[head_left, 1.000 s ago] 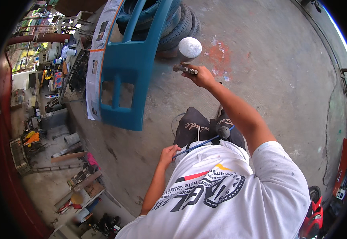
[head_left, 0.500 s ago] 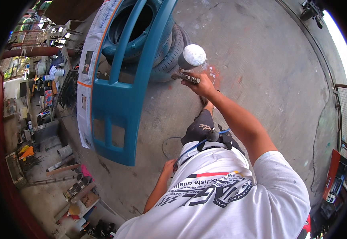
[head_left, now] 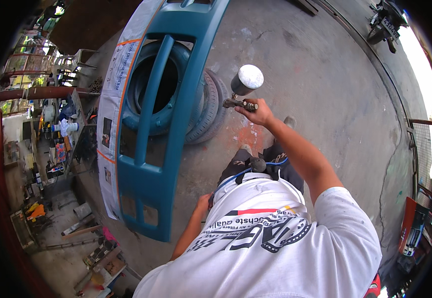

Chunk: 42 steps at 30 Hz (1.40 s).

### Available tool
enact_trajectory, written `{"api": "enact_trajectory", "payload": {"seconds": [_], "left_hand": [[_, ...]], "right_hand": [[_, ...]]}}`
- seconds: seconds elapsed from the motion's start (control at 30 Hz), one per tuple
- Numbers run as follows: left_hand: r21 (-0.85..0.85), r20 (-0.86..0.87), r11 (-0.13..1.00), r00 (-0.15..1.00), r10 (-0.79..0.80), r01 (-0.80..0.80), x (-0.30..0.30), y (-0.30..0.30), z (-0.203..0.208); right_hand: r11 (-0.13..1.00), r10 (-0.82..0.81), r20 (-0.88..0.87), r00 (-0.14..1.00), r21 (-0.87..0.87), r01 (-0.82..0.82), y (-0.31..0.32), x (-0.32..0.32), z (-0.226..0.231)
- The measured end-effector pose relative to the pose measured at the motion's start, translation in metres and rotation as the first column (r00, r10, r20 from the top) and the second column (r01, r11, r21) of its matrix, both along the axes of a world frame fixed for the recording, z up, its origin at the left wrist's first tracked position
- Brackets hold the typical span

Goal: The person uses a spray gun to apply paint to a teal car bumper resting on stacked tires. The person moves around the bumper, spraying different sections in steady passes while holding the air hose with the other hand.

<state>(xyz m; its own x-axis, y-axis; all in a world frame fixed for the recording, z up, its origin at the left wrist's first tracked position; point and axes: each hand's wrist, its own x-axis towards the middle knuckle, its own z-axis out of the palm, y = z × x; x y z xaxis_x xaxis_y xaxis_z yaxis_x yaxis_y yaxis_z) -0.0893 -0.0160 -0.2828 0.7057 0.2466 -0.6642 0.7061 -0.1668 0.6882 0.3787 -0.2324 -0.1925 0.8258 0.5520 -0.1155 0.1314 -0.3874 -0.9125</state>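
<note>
My right hand (head_left: 259, 112) is closed around a spray gun (head_left: 241, 104) with a round, pale-lidded cup (head_left: 249, 80) on top. The gun's front points left toward a teal car bumper (head_left: 156, 181), with a gap between them. White printed masking paper (head_left: 111, 99), edged with orange tape, runs along the bumper's left side. Low by my left hip, my left hand (head_left: 204, 202) is closed on what looks like a blue air hose (head_left: 228, 180), which runs across my waist; its fingers are partly hidden.
Stacked tires (head_left: 208, 107) stand under and beside the bumper. Tools, bottles and scraps clutter a bench area (head_left: 59, 149) at the left. A motorcycle (head_left: 387, 25) stands far right, and a red panel (head_left: 410, 226) leans nearer on the right. The concrete floor (head_left: 335, 99) has red paint stains.
I have moved forward along the bumper, so it, the tires and the floor stains sit lower in view. The spray gun has shifted slightly right, farther from the bumper.
</note>
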Motion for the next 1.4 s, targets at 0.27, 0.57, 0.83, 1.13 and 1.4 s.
{"api": "enact_trajectory", "payload": {"seconds": [0.27,0.57,0.83,1.13,1.4], "left_hand": [[0.131,0.110,0.991,0.994,-0.028,0.013,0.166,-0.051,-0.021],[0.082,0.115,0.992,0.989,0.088,-0.098,0.374,-0.148,-0.001],[0.148,0.174,0.987,0.984,0.031,-0.058,0.531,-0.144,-0.016],[0.398,0.323,0.909,0.908,-0.267,0.125,0.745,-0.080,-0.082],[-0.009,0.033,1.000,0.999,0.016,-0.016,0.871,-0.066,-0.037]], "right_hand": [[0.988,0.133,-0.018,0.991,-0.082,-0.134,-0.021,0.187,0.007],[0.963,0.226,-0.038,0.973,-0.144,-0.229,-0.054,0.391,0.024],[0.967,0.201,-0.023,0.979,-0.158,-0.202,-0.069,0.541,0.010],[0.959,0.155,-0.022,0.988,-0.239,-0.155,-0.079,0.700,0.016],[0.956,0.151,-0.001,0.989,-0.255,-0.146,-0.072,0.853,0.019]]}}
